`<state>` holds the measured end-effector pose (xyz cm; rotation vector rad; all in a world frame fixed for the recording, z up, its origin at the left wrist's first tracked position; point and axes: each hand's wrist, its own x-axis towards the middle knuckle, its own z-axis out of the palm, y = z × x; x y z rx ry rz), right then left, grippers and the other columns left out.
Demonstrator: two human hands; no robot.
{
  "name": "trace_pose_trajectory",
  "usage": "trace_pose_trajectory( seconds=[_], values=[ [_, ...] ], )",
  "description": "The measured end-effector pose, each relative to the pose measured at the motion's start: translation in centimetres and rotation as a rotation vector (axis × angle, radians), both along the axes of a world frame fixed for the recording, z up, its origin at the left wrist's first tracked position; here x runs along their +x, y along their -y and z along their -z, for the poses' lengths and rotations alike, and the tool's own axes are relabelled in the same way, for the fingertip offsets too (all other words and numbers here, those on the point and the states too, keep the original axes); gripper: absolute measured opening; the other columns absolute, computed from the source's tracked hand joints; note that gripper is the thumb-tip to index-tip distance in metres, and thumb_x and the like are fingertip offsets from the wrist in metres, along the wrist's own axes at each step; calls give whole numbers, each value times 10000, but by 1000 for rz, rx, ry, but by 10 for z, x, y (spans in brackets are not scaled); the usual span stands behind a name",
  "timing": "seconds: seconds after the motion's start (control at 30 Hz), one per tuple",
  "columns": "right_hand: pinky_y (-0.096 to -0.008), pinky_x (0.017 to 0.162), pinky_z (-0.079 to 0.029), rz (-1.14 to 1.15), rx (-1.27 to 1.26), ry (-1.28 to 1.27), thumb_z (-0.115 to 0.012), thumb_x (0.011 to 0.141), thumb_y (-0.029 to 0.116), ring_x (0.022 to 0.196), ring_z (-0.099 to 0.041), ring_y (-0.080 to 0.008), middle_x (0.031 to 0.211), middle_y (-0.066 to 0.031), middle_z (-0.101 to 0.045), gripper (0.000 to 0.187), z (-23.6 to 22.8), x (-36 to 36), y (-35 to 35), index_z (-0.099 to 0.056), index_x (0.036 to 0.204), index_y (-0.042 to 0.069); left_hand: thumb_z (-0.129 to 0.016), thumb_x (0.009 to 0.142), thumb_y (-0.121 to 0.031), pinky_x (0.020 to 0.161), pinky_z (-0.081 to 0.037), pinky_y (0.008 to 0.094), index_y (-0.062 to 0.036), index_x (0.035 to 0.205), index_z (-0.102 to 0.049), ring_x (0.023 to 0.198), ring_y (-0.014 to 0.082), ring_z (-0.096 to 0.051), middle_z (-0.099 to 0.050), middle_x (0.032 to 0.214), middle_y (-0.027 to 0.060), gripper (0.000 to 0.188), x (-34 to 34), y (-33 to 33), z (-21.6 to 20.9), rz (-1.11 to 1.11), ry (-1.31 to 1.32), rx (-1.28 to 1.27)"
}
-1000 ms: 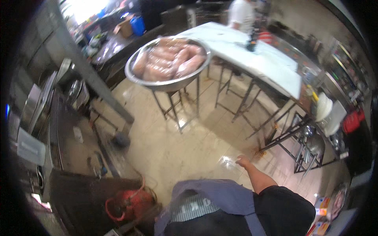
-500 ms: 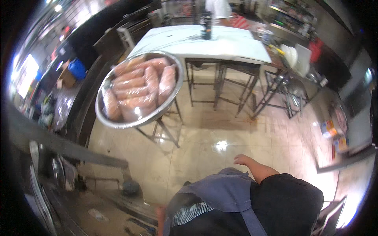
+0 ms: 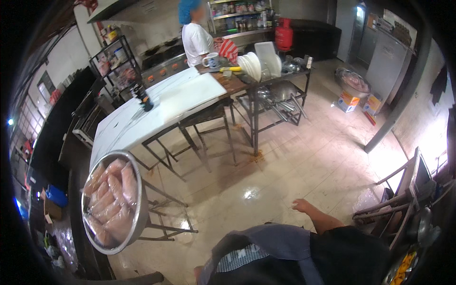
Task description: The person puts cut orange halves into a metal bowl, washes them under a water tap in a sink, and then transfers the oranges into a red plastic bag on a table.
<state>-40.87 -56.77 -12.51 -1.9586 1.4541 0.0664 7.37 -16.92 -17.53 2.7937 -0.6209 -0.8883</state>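
Note:
My right hand (image 3: 301,205) hangs out in front of my apron, its fingers loosely apart with nothing in them. Only a sliver of my left hand (image 3: 197,271) shows beside the apron at the lower edge; its fingers are hidden. To the left, a large metal basin (image 3: 138,209) sits on a dark stool, apart from both hands. It holds several pinkish plastic-wrapped packs (image 3: 114,190).
A white marble-look table (image 3: 121,124) with a dark bottle (image 3: 141,97) stands ahead. Beyond it is a person (image 3: 195,42) in a blue hair cover. A metal rack (image 3: 270,102), a red gas cylinder (image 3: 284,35) and another filled basin (image 3: 352,88) lie further right.
My view has turned to the right, so the basin and the table now appear further left. The refrigerator-side basin and boxes have come into fuller view. My right hand still holds nothing.

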Motion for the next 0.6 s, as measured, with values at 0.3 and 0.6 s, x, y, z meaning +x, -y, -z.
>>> trace_pose_trajectory(
  seconds=[0.3,0.6],
  values=[
    [-459,575,-469,1231,581,25,-510,829,231,748,-593,-247,887,-117,-591,265,46,-202,-73,-550,1039,74,-573,696,-316,740,-453,439,-36,859,-606,864,331,-571,-598,892,170,326,-70,293,-109,379,190,5],
    [-431,551,-455,668,487,117,-541,802,212,704,-570,-236,862,-113,-582,286,44,-145,18,-545,1047,65,-505,685,-13,900,-368,373,-24,1120,-474,1066,358,-449,-474,1137,239,437,-33,330,-111,356,71,-536]
  ],
)
